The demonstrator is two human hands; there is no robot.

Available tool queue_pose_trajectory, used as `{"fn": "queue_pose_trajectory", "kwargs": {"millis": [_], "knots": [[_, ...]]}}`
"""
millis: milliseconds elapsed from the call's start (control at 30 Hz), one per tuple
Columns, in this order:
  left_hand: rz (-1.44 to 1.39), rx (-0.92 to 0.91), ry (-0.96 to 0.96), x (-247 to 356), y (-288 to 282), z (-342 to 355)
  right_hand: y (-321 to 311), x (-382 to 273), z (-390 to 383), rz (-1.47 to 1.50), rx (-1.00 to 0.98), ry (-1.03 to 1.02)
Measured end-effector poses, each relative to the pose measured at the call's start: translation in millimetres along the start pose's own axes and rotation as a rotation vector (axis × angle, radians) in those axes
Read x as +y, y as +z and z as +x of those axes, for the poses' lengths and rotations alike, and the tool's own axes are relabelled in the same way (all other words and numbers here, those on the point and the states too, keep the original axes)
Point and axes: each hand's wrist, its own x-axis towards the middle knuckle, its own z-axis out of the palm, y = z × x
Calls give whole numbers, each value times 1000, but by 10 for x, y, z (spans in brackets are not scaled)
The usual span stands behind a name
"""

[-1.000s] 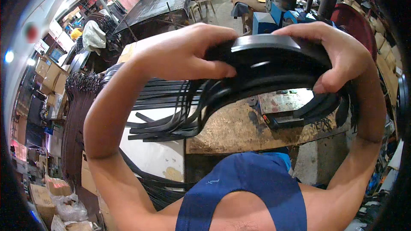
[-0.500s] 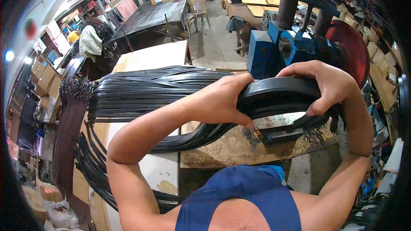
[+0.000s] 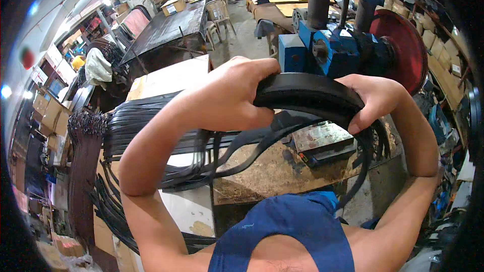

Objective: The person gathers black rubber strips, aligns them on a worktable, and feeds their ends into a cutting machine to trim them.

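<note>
Both hands are closed round a thick bundle of black strap strips [image 3: 307, 88], held up in an arch above the bench. My left hand [image 3: 244, 90] clasps its left end, thumb below and fingers over the top. On the right end, my right hand [image 3: 375, 99] grips with the thumb on the near side. Several loose strips [image 3: 259, 148] droop from the bundle, and one curves down toward my blue top. More black strips [image 3: 138, 126] lie in a layered pile at the left, partly hidden by my left forearm.
Under the bundle is a worn wooden bench [image 3: 247, 186] with a flat-topped block [image 3: 325, 141] on it. A blue machine [image 3: 333, 53] with a red wheel [image 3: 398, 45] stands beyond. Dark brown strips [image 3: 85, 181] hang at the far left. Behind are a dark table [image 3: 169, 30] and plastic chair [image 3: 219, 12].
My hands have lifted the bundle slightly, with the left hand moving left and up. Several strips have dropped loose from its underside. The view has shifted a little.
</note>
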Motion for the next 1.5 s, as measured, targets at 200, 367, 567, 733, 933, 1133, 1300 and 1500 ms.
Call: {"fn": "queue_pose_trajectory", "kwargs": {"millis": [200,367,567,733,933,1133,1300,1500], "knots": [[-242,11,62,-297,439,27,168,105,-61,192,213,-175],[-191,-21,12,-208,548,-25,153,38,-45,-15,140,-177],[-25,-26,90,-55,234,118,386,-425,-87,-565,454,-184],[276,-110,126,237,-167,112,328,-807,-132,-645,537,52],[500,-218,132,323,-359,231,216,-678,-242,-495,649,-54],[464,-128,163,91,-495,251,435,-618,127,-136,534,-266],[364,-184,199,124,-585,223,314,-662,33,-126,516,-172],[435,-158,178,104,-661,127,328,-662,38,-16,330,10]]}}
